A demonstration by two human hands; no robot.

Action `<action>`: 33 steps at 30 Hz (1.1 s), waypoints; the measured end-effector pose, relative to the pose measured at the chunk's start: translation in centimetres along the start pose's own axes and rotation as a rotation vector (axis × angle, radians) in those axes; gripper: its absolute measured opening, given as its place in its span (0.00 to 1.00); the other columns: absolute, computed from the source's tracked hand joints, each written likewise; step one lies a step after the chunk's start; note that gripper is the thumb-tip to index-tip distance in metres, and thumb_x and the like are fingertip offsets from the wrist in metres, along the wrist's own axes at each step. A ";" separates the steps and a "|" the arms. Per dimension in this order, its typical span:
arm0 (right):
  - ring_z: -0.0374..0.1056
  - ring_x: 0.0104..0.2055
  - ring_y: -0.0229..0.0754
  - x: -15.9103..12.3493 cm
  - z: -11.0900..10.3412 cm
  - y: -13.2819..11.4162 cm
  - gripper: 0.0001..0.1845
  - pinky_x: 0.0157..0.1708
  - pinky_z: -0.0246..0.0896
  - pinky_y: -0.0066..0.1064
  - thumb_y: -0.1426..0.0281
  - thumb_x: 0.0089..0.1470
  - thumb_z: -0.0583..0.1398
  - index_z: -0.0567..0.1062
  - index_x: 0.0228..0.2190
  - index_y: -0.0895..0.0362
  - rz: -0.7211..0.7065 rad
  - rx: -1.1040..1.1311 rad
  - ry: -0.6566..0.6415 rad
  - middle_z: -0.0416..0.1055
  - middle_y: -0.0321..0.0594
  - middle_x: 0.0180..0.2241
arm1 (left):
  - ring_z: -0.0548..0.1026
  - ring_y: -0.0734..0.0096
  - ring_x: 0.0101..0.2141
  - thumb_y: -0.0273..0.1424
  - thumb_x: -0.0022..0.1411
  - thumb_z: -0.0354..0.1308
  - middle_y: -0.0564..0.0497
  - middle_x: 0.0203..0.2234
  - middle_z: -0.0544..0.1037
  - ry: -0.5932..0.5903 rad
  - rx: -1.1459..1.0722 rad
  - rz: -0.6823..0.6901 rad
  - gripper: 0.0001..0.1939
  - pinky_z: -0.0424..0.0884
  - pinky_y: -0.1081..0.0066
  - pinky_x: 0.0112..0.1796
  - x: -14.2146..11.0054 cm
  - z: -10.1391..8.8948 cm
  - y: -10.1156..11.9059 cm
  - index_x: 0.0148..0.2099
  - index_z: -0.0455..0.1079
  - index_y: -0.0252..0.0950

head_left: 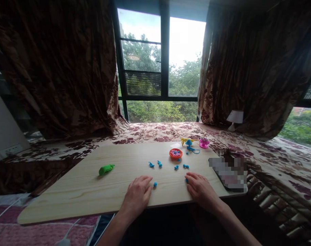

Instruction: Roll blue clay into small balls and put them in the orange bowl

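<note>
My left hand (138,192) lies on the near edge of the table, fingers stretched forward and nothing visible in them. Just right of its thumb sits a small blue ball (155,184). My right hand (201,189) rests palm down farther right, its fingertips at another small blue piece (186,180) that they partly cover. Beyond my hands lie two blue twisted pieces (159,164) and small blue ball pairs (186,166). An orange-red bowl (175,158) behind them holds pink and blue balls.
A green toy (106,169) lies on the left of the wooden table (81,191). At the back right are a blue mushroom-shaped toy (188,143), a yellow toy (184,141) and a pink one (203,143). A blurred-out flat item (229,174) overlaps the right edge.
</note>
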State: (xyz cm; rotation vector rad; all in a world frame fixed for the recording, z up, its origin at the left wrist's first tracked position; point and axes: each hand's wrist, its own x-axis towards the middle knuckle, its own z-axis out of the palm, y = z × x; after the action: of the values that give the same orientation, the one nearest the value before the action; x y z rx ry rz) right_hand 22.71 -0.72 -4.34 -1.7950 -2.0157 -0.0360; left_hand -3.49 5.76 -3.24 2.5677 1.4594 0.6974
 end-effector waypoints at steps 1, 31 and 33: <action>0.58 0.51 0.42 0.1 -0.1 -0.3 0.16 0.50 0.49 0.33 0.66 0.54 0.51 0.70 0.45 0.51 -0.001 0.004 0.015 0.64 0.37 0.49 | 0.67 0.68 0.46 0.33 0.57 0.47 0.51 0.44 0.72 0.007 0.004 0.006 0.16 0.59 0.68 0.47 0.1 -0.1 0.4 0.47 0.67 0.41; 0.64 0.42 0.42 18.0 2.5 -9.1 0.16 0.40 0.62 0.39 0.65 0.56 0.55 0.65 0.45 0.57 0.061 0.077 -0.216 0.64 0.42 0.45 | 0.69 0.68 0.41 0.36 0.59 0.51 0.50 0.39 0.71 0.028 0.123 -0.132 0.11 0.64 0.59 0.43 8.1 1.2 -0.7 0.39 0.67 0.34; 0.64 0.43 0.42 18.4 2.7 -9.1 0.16 0.40 0.62 0.38 0.65 0.56 0.55 0.66 0.45 0.56 0.064 0.127 -0.219 0.64 0.41 0.45 | 0.68 0.67 0.42 0.36 0.59 0.51 0.49 0.39 0.71 0.039 0.071 -0.161 0.11 0.63 0.58 0.44 8.0 1.0 -0.9 0.39 0.67 0.34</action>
State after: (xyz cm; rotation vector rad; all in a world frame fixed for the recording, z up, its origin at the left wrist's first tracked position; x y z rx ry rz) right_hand 12.09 15.95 1.78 -1.8489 -2.0532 0.3133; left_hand -0.29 12.99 -1.68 2.4630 1.7099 0.6887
